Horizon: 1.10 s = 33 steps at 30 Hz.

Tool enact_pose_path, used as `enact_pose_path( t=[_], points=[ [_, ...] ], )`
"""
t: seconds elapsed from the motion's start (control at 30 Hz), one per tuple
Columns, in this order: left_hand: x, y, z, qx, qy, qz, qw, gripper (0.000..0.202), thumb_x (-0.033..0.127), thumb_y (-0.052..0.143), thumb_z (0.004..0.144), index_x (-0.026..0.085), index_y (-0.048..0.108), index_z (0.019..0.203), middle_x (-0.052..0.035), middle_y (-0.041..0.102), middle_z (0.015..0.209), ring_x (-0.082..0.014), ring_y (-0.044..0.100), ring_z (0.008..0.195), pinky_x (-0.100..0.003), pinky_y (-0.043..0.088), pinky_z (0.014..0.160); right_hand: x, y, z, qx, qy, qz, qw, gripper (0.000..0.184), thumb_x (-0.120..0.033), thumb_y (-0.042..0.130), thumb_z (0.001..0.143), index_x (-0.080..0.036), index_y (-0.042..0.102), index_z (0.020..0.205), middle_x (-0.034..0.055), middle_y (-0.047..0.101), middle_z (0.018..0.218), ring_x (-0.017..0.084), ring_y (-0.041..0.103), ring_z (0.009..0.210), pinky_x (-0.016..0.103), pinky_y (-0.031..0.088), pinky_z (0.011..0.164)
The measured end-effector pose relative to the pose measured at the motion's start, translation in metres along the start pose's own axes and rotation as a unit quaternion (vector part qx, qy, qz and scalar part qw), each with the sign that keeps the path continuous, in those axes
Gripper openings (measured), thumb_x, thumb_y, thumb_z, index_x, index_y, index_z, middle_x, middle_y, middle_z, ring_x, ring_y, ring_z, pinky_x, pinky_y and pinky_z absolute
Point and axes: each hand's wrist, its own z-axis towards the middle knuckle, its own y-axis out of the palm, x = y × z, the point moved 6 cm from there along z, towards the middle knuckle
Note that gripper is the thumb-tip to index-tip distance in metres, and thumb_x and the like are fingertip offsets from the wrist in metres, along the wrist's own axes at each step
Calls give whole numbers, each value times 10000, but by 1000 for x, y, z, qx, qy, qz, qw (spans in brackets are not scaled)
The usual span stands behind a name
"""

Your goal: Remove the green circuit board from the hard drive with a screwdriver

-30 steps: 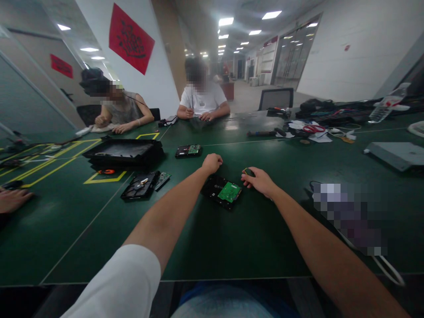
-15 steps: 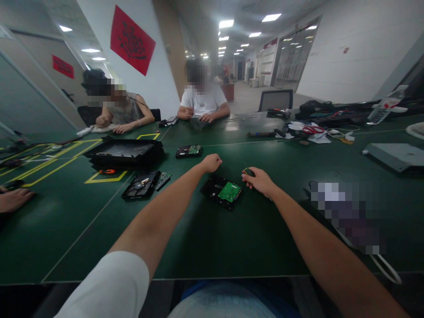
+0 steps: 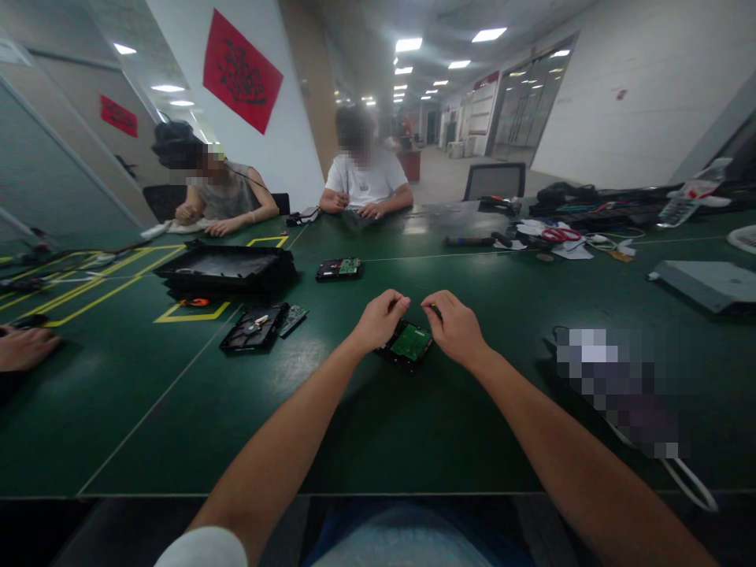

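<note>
A hard drive (image 3: 411,343) with a green circuit board facing up lies on the dark green table in front of me. Over its left far edge is my left hand (image 3: 382,319), fingers pinched together; whatever they hold, if anything, is too small to make out. My right hand (image 3: 453,324) is closed at the drive's right side, around a screwdriver with a dark and yellow handle. Only a bit of that handle shows between the fingers. The two sets of fingertips are close together but apart. Part of the drive is hidden behind my left hand.
Left of the drive lie an opened drive casing (image 3: 253,327) and a loose circuit board (image 3: 293,320). Farther off are another hard drive (image 3: 339,269) and a black tray (image 3: 227,268). A grey metal box (image 3: 702,285) stands at right. Two people sit opposite; another person's hand (image 3: 27,346) rests at left.
My left hand has come nearer to me, down over the drive's edge. My right hand has moved slightly left and turned, covering most of the screwdriver handle. Both hands are closer together.
</note>
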Motion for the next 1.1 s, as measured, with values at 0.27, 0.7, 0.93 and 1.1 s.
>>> enact_pose_path(
  t=[0.27, 0.7, 0.93, 1.1],
  points=[
    [4, -2, -37, 33, -38, -111, 993, 281, 459, 549, 1042, 206, 619, 943, 16, 612, 762, -150, 583, 710, -272, 463, 679, -33, 15, -7, -81, -36, -12, 996, 298, -404, 463, 1101, -221, 682, 1186, 129, 752, 1116, 238, 685, 941, 340, 513, 807],
    [14, -7, -39, 32, -29, -170, 985, 297, 476, 568, 1032, 203, 601, 921, 1, 648, 779, -146, 610, 728, -281, 487, 715, -36, 15, -10, -109, -54, -86, 989, 369, -345, 394, 1099, -189, 707, 1218, 122, 799, 1026, 215, 693, 780, 316, 441, 702],
    [15, -2, -40, 14, -45, -194, 980, 355, 537, 557, 1028, 207, 578, 900, 20, 590, 727, -129, 547, 650, -262, 443, 623, -32, 18, -14, -95, -43, -71, 992, 394, -419, 442, 1101, -205, 707, 1299, 131, 814, 1075, 244, 741, 871, 346, 506, 805],
    [13, 0, -41, 9, -43, -190, 981, 377, 557, 546, 1030, 208, 579, 892, 22, 588, 710, -127, 541, 633, -255, 430, 605, -32, 20, -14, -102, -54, -75, 991, 431, -424, 398, 1118, -195, 715, 1300, 129, 809, 1146, 249, 748, 893, 361, 525, 813]
  ],
)
